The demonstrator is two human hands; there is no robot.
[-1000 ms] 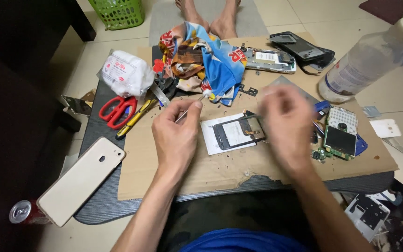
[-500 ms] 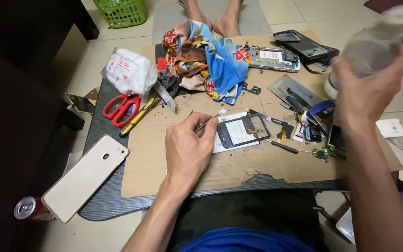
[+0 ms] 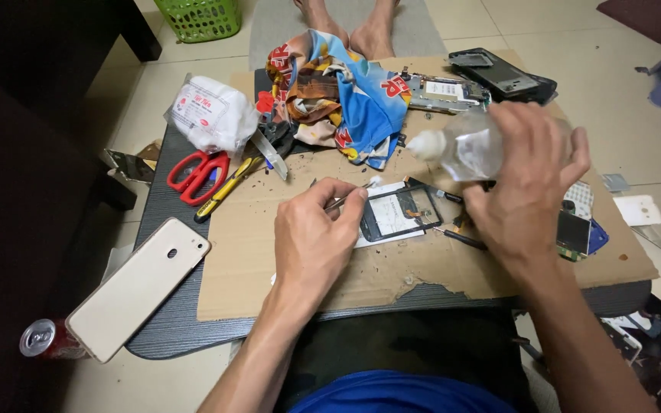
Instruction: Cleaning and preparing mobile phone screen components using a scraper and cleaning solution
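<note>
The right hand (image 3: 525, 180) is wrapped around a clear plastic bottle (image 3: 464, 149), fingers closed on it, and holds it tipped sideways in the air. The white tip of the bottle points left, just above a black phone frame (image 3: 401, 214). The frame lies flat on a white sheet on a piece of brown cardboard (image 3: 254, 252), in the middle of a small dark table (image 3: 166, 340). The left hand (image 3: 315, 237) rests on the cardboard just beside the frame. Its thumb and fingers are pressed together, pinching a thin metal tool (image 3: 346, 200) that points toward the frame. Red scissors (image 3: 196, 174) and a yellow knife (image 3: 227, 187) lie on the left, near a white plastic bag (image 3: 212, 115). A colourful cloth (image 3: 342, 92) is bunched up at the back. A pale gold phone (image 3: 138, 287) lies face down on the near left corner. A red can (image 3: 43, 339) stands on the floor beside it.
</note>
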